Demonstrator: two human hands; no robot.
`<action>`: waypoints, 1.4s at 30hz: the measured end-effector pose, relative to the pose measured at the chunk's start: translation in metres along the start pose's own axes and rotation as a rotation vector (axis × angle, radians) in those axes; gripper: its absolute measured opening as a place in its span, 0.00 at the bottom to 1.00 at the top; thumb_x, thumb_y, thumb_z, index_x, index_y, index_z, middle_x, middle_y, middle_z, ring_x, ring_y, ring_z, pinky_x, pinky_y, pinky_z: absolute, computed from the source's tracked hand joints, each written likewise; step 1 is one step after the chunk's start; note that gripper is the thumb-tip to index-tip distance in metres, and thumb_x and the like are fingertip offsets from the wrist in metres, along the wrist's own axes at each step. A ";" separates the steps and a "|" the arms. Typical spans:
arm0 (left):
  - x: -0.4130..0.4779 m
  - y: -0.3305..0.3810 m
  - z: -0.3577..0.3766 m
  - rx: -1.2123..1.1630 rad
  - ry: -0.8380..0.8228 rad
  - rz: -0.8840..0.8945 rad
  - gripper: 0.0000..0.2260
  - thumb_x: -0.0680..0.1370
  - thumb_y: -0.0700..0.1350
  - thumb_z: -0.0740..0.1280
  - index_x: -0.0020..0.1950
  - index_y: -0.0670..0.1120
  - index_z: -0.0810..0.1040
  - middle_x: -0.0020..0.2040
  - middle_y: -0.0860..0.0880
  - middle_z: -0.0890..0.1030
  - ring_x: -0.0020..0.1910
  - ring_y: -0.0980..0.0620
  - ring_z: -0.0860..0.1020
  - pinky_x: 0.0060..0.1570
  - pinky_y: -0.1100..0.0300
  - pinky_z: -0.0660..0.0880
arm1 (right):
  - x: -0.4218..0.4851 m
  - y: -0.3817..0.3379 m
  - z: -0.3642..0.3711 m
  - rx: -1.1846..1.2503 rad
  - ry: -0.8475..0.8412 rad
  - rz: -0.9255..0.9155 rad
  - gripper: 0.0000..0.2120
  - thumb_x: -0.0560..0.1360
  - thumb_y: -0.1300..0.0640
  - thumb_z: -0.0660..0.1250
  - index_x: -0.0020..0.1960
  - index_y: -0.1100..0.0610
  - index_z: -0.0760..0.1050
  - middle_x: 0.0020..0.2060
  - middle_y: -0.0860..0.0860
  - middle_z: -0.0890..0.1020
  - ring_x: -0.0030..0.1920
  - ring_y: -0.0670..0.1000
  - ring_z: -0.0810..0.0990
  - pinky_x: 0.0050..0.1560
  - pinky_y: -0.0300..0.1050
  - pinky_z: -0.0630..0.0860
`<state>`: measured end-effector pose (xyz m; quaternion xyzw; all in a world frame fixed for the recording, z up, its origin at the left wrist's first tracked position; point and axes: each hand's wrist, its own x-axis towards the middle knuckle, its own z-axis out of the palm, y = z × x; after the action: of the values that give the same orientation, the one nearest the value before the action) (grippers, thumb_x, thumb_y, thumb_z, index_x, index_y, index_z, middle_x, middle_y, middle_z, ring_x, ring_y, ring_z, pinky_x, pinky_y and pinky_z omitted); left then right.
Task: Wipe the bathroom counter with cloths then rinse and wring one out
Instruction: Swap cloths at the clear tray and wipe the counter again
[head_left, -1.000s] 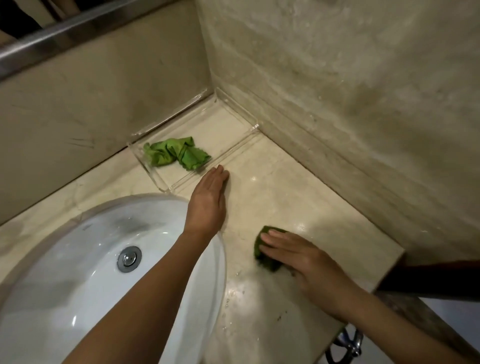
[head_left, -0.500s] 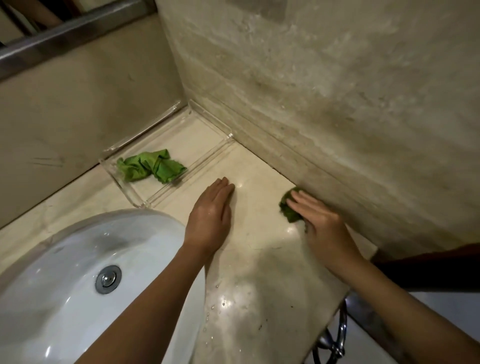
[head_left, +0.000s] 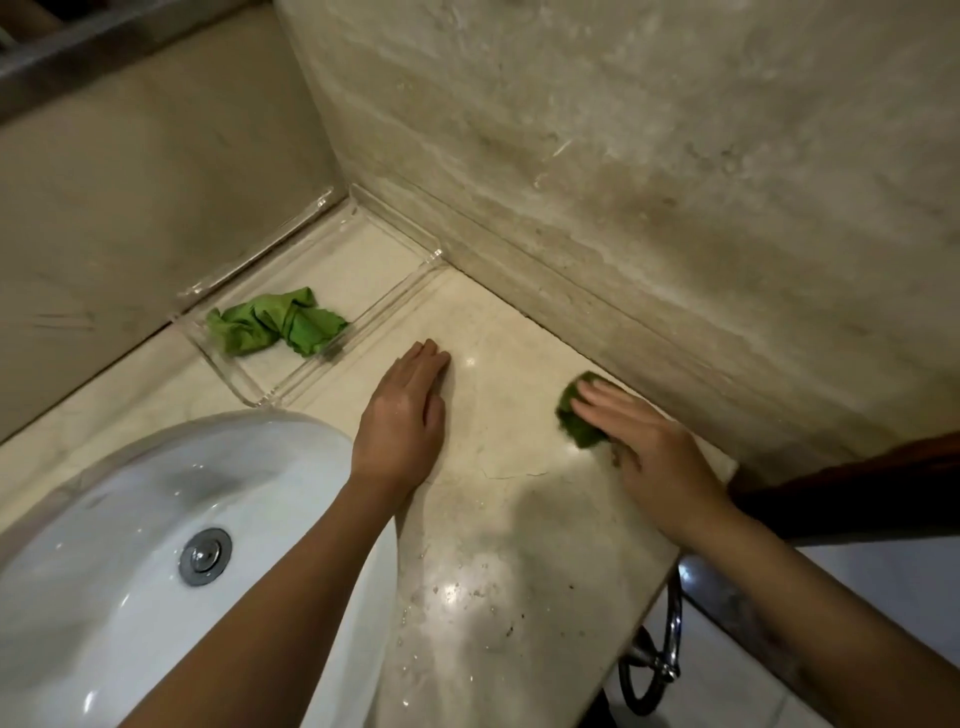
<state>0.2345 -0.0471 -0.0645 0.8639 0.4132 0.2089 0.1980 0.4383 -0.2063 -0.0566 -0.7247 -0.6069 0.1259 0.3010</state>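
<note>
- The right grip lies released, fingers straight, pressing a dark green cloth flat on the marble bench, near the side wall.
- The left grip is released too, palm down on the bench between that cloth and the white sink.
- A light green cloth sits crumpled inside the clear tray in the corner.
</note>
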 end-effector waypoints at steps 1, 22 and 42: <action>0.000 0.000 0.000 0.000 0.000 0.000 0.20 0.77 0.41 0.56 0.68 0.43 0.73 0.69 0.44 0.72 0.70 0.47 0.67 0.70 0.57 0.60 | -0.017 0.005 -0.011 0.003 0.019 0.020 0.28 0.67 0.77 0.59 0.64 0.60 0.70 0.64 0.53 0.72 0.66 0.49 0.69 0.69 0.34 0.56; 0.001 0.002 0.000 0.016 -0.002 -0.005 0.20 0.76 0.41 0.56 0.68 0.42 0.72 0.69 0.43 0.71 0.70 0.47 0.67 0.69 0.60 0.57 | 0.001 -0.010 0.006 0.083 0.037 0.110 0.29 0.69 0.78 0.61 0.64 0.55 0.69 0.63 0.48 0.71 0.66 0.52 0.71 0.69 0.38 0.59; 0.000 0.002 -0.001 0.006 -0.008 -0.006 0.19 0.77 0.40 0.57 0.68 0.43 0.72 0.70 0.44 0.71 0.70 0.46 0.67 0.70 0.54 0.62 | -0.079 -0.021 -0.010 0.288 -0.228 -0.022 0.29 0.68 0.74 0.55 0.63 0.54 0.74 0.64 0.46 0.74 0.68 0.42 0.67 0.69 0.38 0.60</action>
<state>0.2354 -0.0477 -0.0627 0.8641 0.4157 0.2035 0.1977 0.4089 -0.2832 -0.0505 -0.6484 -0.6207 0.2897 0.3323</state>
